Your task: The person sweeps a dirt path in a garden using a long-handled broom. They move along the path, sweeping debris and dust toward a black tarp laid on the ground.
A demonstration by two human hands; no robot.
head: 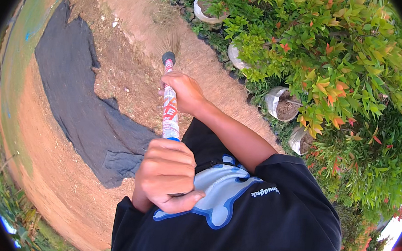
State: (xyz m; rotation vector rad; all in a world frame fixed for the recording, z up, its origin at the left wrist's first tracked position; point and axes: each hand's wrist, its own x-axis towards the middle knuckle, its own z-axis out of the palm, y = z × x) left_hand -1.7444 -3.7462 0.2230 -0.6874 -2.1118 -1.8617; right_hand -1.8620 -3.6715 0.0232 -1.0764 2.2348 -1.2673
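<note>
A stick broom with a printed plastic-wrapped handle (170,105) runs upright through the middle of the view. My right hand (184,90) is closed around its lower part, a little behind the dark collar (169,57). Around the upper end, by a blue band and close to my shirt, my left hand (168,174) is closed; it hides the handle's tip. The thin bristles (170,43) fan out over the dirt path (222,77), somewhat blurred. Whether they touch the ground I cannot tell.
A crumpled dark cloth sheet (82,98) lies on bare soil at the left. Along the path's right side stand leafy shrubs (333,65) in pale planting bags (273,103), with low plants at their foot. Small pale pieces (115,23) lie on the soil above.
</note>
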